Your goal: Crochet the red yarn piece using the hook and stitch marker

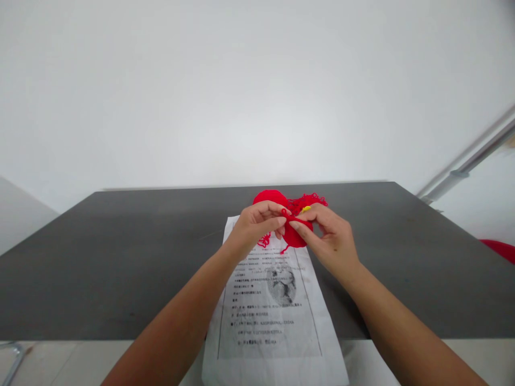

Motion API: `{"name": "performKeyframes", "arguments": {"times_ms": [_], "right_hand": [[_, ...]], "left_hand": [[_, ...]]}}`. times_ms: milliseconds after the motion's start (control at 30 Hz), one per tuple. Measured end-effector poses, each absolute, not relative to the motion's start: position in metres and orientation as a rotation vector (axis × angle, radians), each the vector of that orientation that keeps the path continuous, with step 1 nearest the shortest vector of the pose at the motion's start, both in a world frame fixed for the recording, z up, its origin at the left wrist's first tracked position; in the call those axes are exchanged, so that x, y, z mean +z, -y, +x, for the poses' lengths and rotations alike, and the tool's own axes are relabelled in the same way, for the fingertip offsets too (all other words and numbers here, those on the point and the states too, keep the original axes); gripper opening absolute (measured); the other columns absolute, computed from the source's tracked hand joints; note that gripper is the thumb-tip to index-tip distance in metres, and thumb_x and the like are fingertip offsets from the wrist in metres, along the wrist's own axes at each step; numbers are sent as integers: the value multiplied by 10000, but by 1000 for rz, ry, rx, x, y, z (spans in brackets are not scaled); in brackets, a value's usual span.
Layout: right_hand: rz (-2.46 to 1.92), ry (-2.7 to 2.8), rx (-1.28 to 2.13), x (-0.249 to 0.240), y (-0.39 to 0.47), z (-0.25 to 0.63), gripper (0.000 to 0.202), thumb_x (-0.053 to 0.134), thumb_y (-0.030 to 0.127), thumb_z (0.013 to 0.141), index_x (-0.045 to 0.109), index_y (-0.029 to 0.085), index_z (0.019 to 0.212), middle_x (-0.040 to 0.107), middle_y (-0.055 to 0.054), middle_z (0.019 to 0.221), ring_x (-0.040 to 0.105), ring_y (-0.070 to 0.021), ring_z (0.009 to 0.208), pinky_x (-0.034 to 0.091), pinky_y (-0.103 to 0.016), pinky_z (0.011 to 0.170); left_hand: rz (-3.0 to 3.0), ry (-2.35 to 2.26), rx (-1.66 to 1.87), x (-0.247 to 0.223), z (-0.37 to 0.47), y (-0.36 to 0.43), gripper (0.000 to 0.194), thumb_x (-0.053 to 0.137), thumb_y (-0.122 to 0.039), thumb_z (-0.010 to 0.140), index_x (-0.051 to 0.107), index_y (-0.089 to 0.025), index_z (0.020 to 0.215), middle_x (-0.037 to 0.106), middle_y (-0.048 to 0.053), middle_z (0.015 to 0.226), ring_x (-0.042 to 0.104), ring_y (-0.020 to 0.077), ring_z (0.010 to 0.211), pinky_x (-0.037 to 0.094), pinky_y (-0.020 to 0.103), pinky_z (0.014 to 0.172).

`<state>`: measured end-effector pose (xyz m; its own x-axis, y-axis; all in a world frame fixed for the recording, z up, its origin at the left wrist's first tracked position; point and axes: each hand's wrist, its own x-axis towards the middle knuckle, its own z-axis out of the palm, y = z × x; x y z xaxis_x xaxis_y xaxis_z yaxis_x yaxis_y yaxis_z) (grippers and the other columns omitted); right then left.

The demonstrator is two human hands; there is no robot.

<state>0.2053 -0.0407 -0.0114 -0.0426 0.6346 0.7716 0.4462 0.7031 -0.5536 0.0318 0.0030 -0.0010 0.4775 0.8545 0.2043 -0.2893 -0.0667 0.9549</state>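
A rounded red crochet piece point(295, 237) is held above the top of a printed sheet point(273, 346). My left hand point(257, 225) pinches the left edge of the piece, where a small red loop stands up at the fingertips. From the other side, my right hand point(333, 238) grips its upper edge between thumb and fingers. A small yellow item point(306, 209) shows by the right index finger; its kind is not clear. Just behind the hands lies a round red yarn bundle point(270, 196), partly covered by my left hand. Loose crinkled red yarn point(316, 200) spreads to its right.
The sheet carries text and a dark round picture, and its near end hangs past the front edge of the dark grey table point(120, 268). A white wall point(241, 96) rises behind. At the right are a metal pole point(483, 153) and a red object point(499, 250).
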Motion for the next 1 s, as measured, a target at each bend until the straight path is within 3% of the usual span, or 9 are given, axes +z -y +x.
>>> {"name": "performKeyframes", "arguments": {"times_ms": [267, 433, 633, 833, 1000], "right_hand": [[-916, 1520, 273, -14, 44, 209, 138, 552, 171, 994, 611, 230, 885, 636, 6, 795, 580, -145, 700, 455, -295, 668], [-880, 1395, 368, -18, 46, 210, 86, 569, 174, 1000, 567, 243, 949, 631, 31, 787, 524, -121, 623, 418, -275, 597], [-848, 1410, 660, -16, 50, 205, 116, 546, 230, 1015, 519, 256, 1125, 677, 44, 753, 565, -123, 589, 384, -255, 517], [-1037, 1406, 893, -10, 46, 202, 194, 655, 374, 920, 542, 219, 885, 677, 23, 645, 554, -118, 497, 355, -236, 427], [-1100, 1405, 1030, -9, 45, 203, 264, 706, 407, 850, 523, 218, 826, 676, 30, 575, 462, -88, 387, 287, -219, 363]], "left_hand": [[1360, -595, 1040, -2, 33, -1, 185, 794, -258, 732, 640, -163, 768, 667, -35, 557, 599, 100, 501, 506, 245, 558], [1400, -669, 1058, -2, 34, -1, 118, 747, -220, 746, 650, -162, 777, 684, -27, 574, 623, 109, 514, 528, 247, 573], [1435, -757, 1080, -6, 37, -2, 46, 705, -171, 753, 664, -165, 772, 667, -37, 549, 617, 114, 499, 527, 248, 572], [1483, -851, 1076, -8, 39, 0, 42, 692, -127, 771, 696, -166, 757, 655, -42, 543, 610, 110, 505, 501, 236, 578], [1493, -896, 1048, -7, 42, 2, 88, 658, -105, 791, 696, -161, 735, 649, -37, 529, 604, 113, 497, 493, 230, 559]]}}
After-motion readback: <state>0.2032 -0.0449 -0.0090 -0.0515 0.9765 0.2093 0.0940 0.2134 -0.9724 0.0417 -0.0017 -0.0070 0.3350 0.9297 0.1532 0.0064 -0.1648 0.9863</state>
